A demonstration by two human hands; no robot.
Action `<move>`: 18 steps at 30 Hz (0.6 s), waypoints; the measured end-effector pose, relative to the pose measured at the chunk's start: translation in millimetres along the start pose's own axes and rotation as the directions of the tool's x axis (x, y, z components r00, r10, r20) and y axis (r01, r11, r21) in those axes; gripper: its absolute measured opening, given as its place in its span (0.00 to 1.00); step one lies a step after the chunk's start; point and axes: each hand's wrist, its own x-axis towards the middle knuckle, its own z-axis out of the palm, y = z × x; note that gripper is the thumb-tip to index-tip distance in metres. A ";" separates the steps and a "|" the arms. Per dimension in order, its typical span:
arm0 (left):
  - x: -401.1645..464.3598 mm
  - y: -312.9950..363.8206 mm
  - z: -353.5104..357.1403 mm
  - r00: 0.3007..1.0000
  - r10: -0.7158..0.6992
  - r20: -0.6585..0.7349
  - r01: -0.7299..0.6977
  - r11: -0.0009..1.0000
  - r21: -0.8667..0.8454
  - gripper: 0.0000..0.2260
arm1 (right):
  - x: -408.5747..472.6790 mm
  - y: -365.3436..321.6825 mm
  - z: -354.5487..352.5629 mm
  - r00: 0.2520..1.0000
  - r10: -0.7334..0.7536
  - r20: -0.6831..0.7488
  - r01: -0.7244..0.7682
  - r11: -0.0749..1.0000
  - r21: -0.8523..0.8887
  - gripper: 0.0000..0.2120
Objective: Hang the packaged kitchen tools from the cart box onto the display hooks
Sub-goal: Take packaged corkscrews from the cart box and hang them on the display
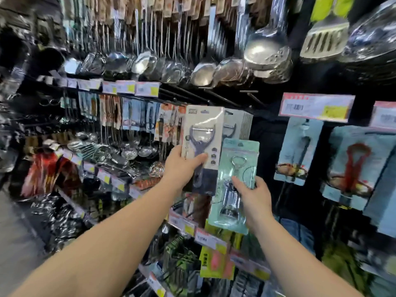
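Your left hand grips the cream-coloured carded Y-peeler pack by its lower half, thumb across the front, fingers curled behind; the top edge is raised toward the black wire display hooks, so you're likely lining up the hang hole. An identical peeler pack sits just behind it, so this looks like the right peg. Your right hand pinches the mint-green blister pack with a chrome bottle opener at its right edge, thumb on the front, held lower and beside the peeler, probably parked as the next item. Neither pack is on a hook yet as far as I can tell; the hole and hook tip are too blurred to confirm. Cart box is out of view. Surroundings: dark shop display wall, steel ladles and skimmers hanging above, pink-and-yellow price tags on the rails, pale blue carded tools to the right, more packaged utensils below, grey floor at left.
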 end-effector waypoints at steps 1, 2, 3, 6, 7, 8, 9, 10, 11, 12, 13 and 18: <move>9.8 0.9 1.7 0.999 0.029 0.022 -0.029 1.000 -0.009 0.22 | 4.2 3.1 4.5 1.000 -0.001 -0.030 0.001 1.000 -0.006 0.30; 21.6 0.0 1.9 0.998 0.035 0.057 -0.035 0.999 -0.010 0.30 | 6.7 6.0 10.0 0.997 -0.008 -0.072 0.007 1.000 -0.016 0.22; 33.5 -1.5 2.1 0.995 0.055 0.087 -0.053 0.998 -0.020 0.32 | 7.7 8.3 15.6 0.993 -0.014 -0.114 0.011 1.000 -0.024 0.17; 58.7 -1.7 -0.3 0.985 0.084 0.149 -0.077 0.996 -0.051 0.12 | 12.5 14.1 30.8 0.977 -0.010 -0.212 0.006 1.000 -0.018 0.18; 67.9 -4.7 -0.5 0.980 0.123 0.158 -0.114 0.991 -0.067 0.12 | 13.9 15.8 34.2 0.972 -0.009 -0.236 0.005 1.000 -0.016 0.20; 73.8 -6.5 -1.4 0.975 0.127 0.184 -0.114 0.990 -0.077 0.13 | 15.1 17.7 37.4 0.966 -0.006 -0.260 0.005 1.000 -0.008 0.20; 78.9 -8.8 -2.8 0.968 0.133 0.213 -0.117 0.989 -0.088 0.14 | 15.1 19.5 40.3 0.958 -0.001 -0.288 0.001 1.000 -0.002 0.20; 82.9 -11.7 -3.5 0.958 0.131 0.256 -0.111 0.990 -0.089 0.15 | 15.2 22.5 42.4 0.950 0.001 -0.312 0.000 1.000 0.001 0.20; 84.7 -13.1 -4.4 0.945 0.136 0.296 -0.113 0.989 -0.096 0.20 | 15.0 25.0 44.7 0.942 0.001 -0.335 0.000 1.000 0.005 0.20; 85.1 -14.0 -5.2 0.936 0.129 0.329 -0.109 0.991 -0.079 0.29 | 14.6 27.8 47.0 0.935 0.000 -0.355 0.004 1.000 0.011 0.20; 86.7 -15.8 -5.6 0.931 0.113 0.346 -0.099 0.993 -0.058 0.39 | 13.2 29.6 49.2 0.927 0.000 -0.376 0.005 1.000 0.015 0.21; 84.4 -13.9 -8.7 0.935 0.110 0.336 -0.139 0.988 0.064 0.48 | 6.2 27.1 52.3 0.901 -0.057 -0.431 0.052 0.998 -0.024 0.16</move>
